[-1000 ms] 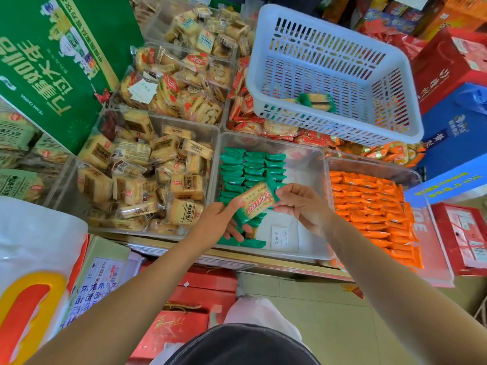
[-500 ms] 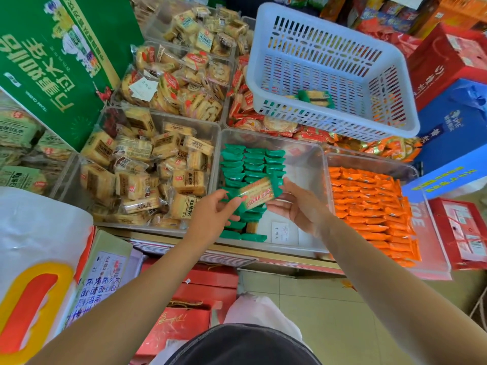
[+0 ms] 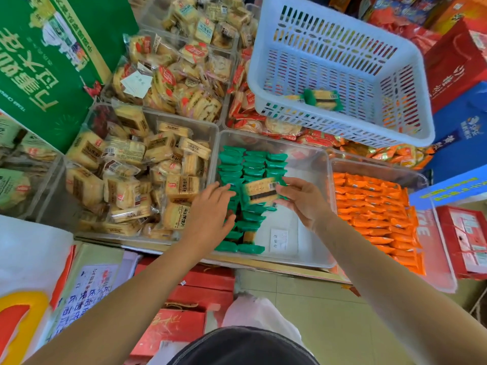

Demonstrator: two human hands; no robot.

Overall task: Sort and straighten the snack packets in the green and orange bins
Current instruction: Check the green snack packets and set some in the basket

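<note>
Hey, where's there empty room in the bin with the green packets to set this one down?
Bare floor runs down the right side of the clear bin, between the green rows and its right wall, around the paper label. The orange bin is packed full. The white basket is nearly bare.

The clear plastic bin [image 3: 305,164] has open room in its right half. Bare bottom runs there from far wall to near wall, with only a small white paper slip [image 3: 279,239] lying flat on it. Rows of green foil packets [image 3: 253,164] fill the left half, packed close.

Both hands hang over the middle. The left hand [image 3: 210,214] is over the near green rows. The right hand [image 3: 303,204], over the bare part, pinches a green-edged biscuit packet [image 3: 259,191] in its fingers.

A white slotted plastic basket [image 3: 342,127] sits just behind the far wall, closing that side. Orange foil packets [image 3: 374,206] pack the neighbouring bin on the right. Heaped beige biscuit packs [image 3: 137,175] block the left.
</note>
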